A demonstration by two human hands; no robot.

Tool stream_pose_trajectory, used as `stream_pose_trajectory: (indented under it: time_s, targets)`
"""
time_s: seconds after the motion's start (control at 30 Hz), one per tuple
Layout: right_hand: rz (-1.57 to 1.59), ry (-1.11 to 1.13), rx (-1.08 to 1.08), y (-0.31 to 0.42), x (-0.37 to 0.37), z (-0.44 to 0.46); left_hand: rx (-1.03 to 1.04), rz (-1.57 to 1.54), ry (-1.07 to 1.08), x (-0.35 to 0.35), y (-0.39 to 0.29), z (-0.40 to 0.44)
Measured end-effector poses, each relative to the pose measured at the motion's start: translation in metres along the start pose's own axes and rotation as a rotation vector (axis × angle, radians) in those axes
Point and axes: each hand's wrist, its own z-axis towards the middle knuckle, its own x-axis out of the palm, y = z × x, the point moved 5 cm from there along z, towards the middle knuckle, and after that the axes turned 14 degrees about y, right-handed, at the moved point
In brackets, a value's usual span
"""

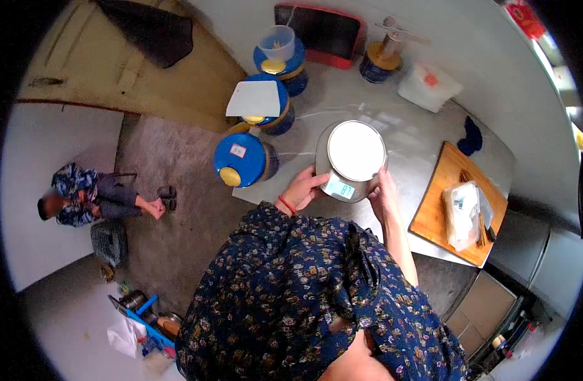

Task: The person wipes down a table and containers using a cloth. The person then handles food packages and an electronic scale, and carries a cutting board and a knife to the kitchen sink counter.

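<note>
A round kitchen scale [322,146] rests on the metal table in front of me, with a lit display [340,187] showing dark digits on the side nearest my body. On top of it sits a round white dish or lid [356,151] with a thin rim. My left hand [303,189], a red bracelet at its wrist, grips the scale's left edge, its thumb beside the display. At the right edge, my right hand [384,197] is closed on the scale with its thumb along the side. The undersides of both hands are hidden.
Blue-lidded canisters [247,155] line the table's left edge. A wooden cutting board [431,219] on the right bears a plastic container [462,216]. Behind stand a white bag [428,87] and a red-framed dark panel [320,35]. A seated person [82,193] is at the far left.
</note>
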Motion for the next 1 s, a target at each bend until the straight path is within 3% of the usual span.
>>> stream_pose_trajectory:
  time_s: [0.17, 0.23, 0.33, 0.53, 0.6, 0.77, 0.83, 1.0]
  targets:
    - [-0.125, 0.043, 0.054, -0.018, -0.015, 0.026, -0.073, 0.043, -0.076, -0.01, -0.004, -0.007]
    - [-0.081, 0.029, -0.001, -0.01, 0.0, 0.031, -0.005, 0.081, -0.038, -0.02, -0.005, 0.005]
    - [0.056, -0.023, -0.026, -0.026, 0.004, 0.026, -0.124, 0.12, -0.044, -0.024, -0.01, 0.003]
    - [0.216, 0.054, -0.208, -0.027, -0.02, 0.042, -0.152, 0.297, 0.042, -0.031, -0.009, 0.035]
    - [0.237, 0.057, -0.244, -0.011, -0.01, 0.031, -0.079, 0.258, 0.132, -0.037, -0.003, 0.047]
    - [0.283, 0.041, -0.324, -0.002, -0.015, 0.016, -0.249, 0.35, 0.102, 0.014, -0.021, 0.034]
    - [0.237, 0.072, -0.363, 0.014, -0.016, 0.018, -0.18, 0.387, 0.119, 0.019, -0.027, 0.045]
    - [0.216, -0.002, -0.23, 0.001, -0.022, 0.027, -0.087, 0.111, 0.2, -0.022, -0.018, 0.063]
